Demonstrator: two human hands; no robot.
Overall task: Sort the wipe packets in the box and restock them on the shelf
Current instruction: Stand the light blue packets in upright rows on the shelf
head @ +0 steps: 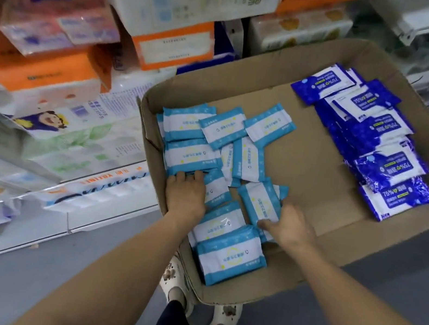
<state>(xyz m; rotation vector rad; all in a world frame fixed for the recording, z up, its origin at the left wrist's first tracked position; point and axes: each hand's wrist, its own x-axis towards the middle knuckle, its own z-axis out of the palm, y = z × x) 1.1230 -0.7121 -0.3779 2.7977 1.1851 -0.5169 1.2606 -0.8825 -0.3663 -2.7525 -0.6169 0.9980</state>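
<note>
Wipe packets (pixel 231 254) partly under both hands, shelf (pixel 50 76) stock blurred.

Fingertips of the left hand (pixel 186 193) are tucked out of sight under a light-blue packet (pixel 193 155) — its grip cannot be judged. Shelf goods (pixel 60 20) at far left are smeared by blur, their labels unreadable. The box (pixel 411 225) partly hides the sandals (pixel 222 324).

I see an open cardboard box (pixel 319 163), shallow, flaps splayed. Light-blue-and-white wipe packets (pixel 217 157) lie flat and jumbled at its 9 o'clock side, some overlapping. Dark-blue "75%" wipe packets (pixel 378 139) lie overlapped in a row at its 2 o'clock side, well apart.
</note>
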